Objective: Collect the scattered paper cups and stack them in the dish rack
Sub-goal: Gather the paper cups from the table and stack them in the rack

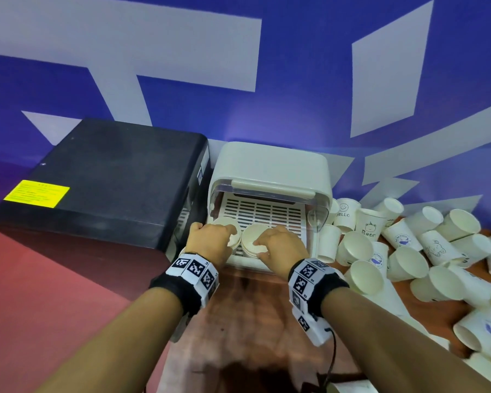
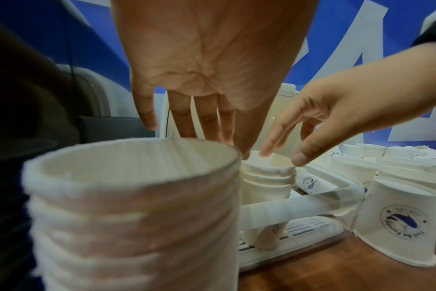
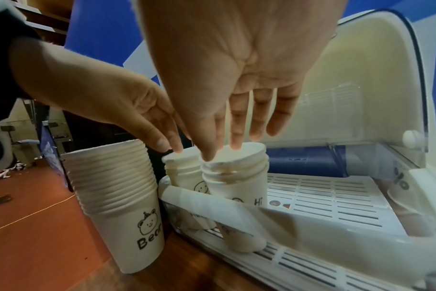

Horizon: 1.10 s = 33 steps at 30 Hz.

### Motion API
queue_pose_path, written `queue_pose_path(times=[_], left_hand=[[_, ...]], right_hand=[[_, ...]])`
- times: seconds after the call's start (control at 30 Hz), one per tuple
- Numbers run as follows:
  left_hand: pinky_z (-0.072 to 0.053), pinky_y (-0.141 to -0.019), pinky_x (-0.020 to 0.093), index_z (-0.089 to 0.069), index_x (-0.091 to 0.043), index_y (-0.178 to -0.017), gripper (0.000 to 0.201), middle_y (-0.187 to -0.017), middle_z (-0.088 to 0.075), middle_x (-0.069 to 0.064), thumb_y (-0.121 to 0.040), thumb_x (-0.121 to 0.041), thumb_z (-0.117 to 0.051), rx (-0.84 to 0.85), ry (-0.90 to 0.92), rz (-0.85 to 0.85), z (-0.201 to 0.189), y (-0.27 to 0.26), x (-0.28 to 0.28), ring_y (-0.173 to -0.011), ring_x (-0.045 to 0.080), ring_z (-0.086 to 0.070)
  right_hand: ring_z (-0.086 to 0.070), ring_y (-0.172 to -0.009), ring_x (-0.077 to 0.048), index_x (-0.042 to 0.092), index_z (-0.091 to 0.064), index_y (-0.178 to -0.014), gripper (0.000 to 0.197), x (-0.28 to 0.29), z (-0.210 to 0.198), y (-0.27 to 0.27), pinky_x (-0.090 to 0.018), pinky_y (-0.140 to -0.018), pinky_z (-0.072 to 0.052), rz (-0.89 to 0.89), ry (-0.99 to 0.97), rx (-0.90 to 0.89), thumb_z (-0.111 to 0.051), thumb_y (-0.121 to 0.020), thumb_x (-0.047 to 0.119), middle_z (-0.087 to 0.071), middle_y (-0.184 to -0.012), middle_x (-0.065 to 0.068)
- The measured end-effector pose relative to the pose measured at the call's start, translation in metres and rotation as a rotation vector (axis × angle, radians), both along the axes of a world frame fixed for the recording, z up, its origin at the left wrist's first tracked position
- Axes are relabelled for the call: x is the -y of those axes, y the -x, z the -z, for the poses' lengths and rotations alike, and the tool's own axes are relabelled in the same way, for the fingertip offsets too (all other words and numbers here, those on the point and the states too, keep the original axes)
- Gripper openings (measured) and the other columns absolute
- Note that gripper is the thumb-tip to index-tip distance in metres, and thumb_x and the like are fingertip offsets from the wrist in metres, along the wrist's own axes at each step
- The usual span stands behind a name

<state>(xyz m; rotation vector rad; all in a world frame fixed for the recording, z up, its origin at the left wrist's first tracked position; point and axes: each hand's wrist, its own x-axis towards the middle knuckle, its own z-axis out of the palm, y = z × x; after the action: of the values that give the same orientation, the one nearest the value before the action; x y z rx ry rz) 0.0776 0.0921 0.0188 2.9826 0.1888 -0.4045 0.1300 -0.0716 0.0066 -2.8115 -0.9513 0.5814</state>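
Both hands reach forward, palms down, fingers straight and loosely spread, gripping nothing. The left hand (image 1: 210, 239) has its fingertips (image 3: 162, 143) on the rim of a short stack of cups (image 3: 181, 169) standing in the dish rack (image 1: 270, 194) at its front left corner. The right hand (image 1: 281, 246) rests its fingertips (image 3: 209, 155) on a second stack (image 3: 234, 177) touching the first on the right. A taller stack (image 3: 117, 196) stands on the bench (image 1: 253, 321) just left of the rack. Loose paper cups (image 1: 408, 251) lie heaped toward the bench's right edge.

Hands (image 3: 187, 126) over racked cup stacks (image 3: 234, 175)
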Motion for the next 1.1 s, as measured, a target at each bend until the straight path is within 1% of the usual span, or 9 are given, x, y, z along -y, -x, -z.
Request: queue_pose_path(times=[0.07, 0.13, 0.27, 0.37, 0.47, 0.6, 0.8, 0.97, 1.1], left_hand=[[-0.028, -0.102, 0.037, -0.045, -0.033, -0.131, 0.04, -0.123, -0.062, -0.008, -0.091, -0.035, -0.051, -0.007, 0.033, 0.001, -0.001, 0.001, -0.002, -0.117, 0.017, -0.055], [-0.03, -0.102, 0.038, -0.044, -0.032, -0.132, 0.042, -0.127, -0.059, -0.007, -0.091, -0.038, -0.051, 0.006, 0.049, 0.002, -0.006, 0.002, -0.002, -0.118, 0.019, -0.052], [-0.034, -0.102, 0.039, -0.046, -0.03, -0.132, 0.04, -0.131, -0.054, -0.005, -0.093, -0.036, -0.049, 0.09, 0.094, 0.025, -0.021, 0.008, 0.006, -0.123, 0.021, -0.047], [-0.039, -0.097, 0.034, -0.051, -0.027, -0.127, 0.035, -0.125, -0.057, -0.006, -0.092, -0.032, -0.05, 0.183, 0.202, 0.095, -0.028, 0.017, 0.02, -0.119, 0.019, -0.048], [-0.041, -0.094, 0.032, -0.053, -0.026, -0.123, 0.031, -0.121, -0.058, -0.005, -0.092, -0.03, -0.05, 0.204, 0.298, 0.192, -0.029, 0.023, 0.041, -0.115, 0.018, -0.05], [-0.041, -0.097, 0.036, -0.052, -0.027, -0.124, 0.032, -0.127, -0.054, -0.004, -0.093, -0.031, -0.049, 0.137, 0.304, 0.278, -0.018, 0.03, 0.07, -0.116, 0.02, -0.049], [-0.043, -0.098, 0.036, -0.051, -0.025, -0.127, 0.037, -0.128, -0.055, -0.001, -0.09, -0.029, -0.052, 0.051, 0.296, 0.312, 0.002, 0.033, 0.111, -0.117, 0.021, -0.051], [-0.044, -0.099, 0.041, -0.046, -0.026, -0.132, 0.042, -0.129, -0.052, 0.001, -0.091, -0.03, -0.052, 0.001, 0.304, 0.253, 0.011, 0.016, 0.152, -0.118, 0.024, -0.051], [-0.043, -0.1, 0.039, -0.038, -0.03, -0.137, 0.054, -0.135, -0.045, -0.001, -0.087, -0.029, -0.059, -0.059, 0.31, 0.196, 0.019, -0.002, 0.184, -0.121, 0.023, -0.047]], right_hand=[[-0.036, -0.131, -0.019, 0.028, -0.047, -0.136, 0.044, 0.002, 0.0, 0.0, -0.036, -0.109, -0.032, -0.003, -0.031, 0.013, -0.053, -0.093, 0.032, -0.045, -0.141, 0.005], [-0.037, -0.13, -0.019, 0.028, -0.044, -0.137, 0.046, 0.006, -0.003, 0.0, -0.036, -0.108, -0.033, 0.022, -0.062, 0.028, -0.053, -0.093, 0.032, -0.043, -0.141, 0.005], [-0.042, -0.127, -0.02, 0.026, -0.048, -0.133, 0.041, 0.022, -0.014, 0.005, -0.035, -0.104, -0.036, 0.09, -0.093, 0.044, -0.052, -0.093, 0.03, -0.046, -0.138, 0.004], [-0.045, -0.125, -0.02, 0.025, -0.05, -0.132, 0.039, 0.048, -0.025, 0.014, -0.033, -0.099, -0.039, 0.163, -0.08, 0.065, -0.05, -0.093, 0.03, -0.048, -0.135, 0.002], [-0.049, -0.12, -0.021, 0.025, -0.052, -0.129, 0.036, 0.081, -0.033, 0.028, -0.032, -0.094, -0.042, 0.28, -0.034, 0.062, -0.05, -0.093, 0.029, -0.051, -0.132, 0.0], [-0.049, -0.118, -0.022, 0.025, -0.054, -0.127, 0.036, 0.118, -0.038, 0.042, -0.033, -0.09, -0.042, 0.348, 0.073, 0.057, -0.05, -0.091, 0.028, -0.052, -0.127, 0.0], [-0.049, -0.116, -0.022, 0.027, -0.054, -0.125, 0.034, 0.157, -0.038, 0.038, -0.034, -0.088, -0.045, 0.415, 0.074, 0.073, -0.05, -0.091, 0.028, -0.053, -0.125, 0.001], [-0.049, -0.119, -0.023, 0.026, -0.046, -0.132, 0.043, 0.191, -0.026, 0.023, -0.034, -0.089, -0.045, 0.389, 0.133, 0.045, -0.054, -0.09, 0.029, -0.048, -0.133, -0.001], [-0.047, -0.122, -0.023, 0.025, -0.044, -0.135, 0.048, 0.213, -0.01, 0.006, -0.035, -0.092, -0.044, 0.342, 0.104, -0.008, -0.057, -0.089, 0.035, -0.045, -0.137, -0.001]])
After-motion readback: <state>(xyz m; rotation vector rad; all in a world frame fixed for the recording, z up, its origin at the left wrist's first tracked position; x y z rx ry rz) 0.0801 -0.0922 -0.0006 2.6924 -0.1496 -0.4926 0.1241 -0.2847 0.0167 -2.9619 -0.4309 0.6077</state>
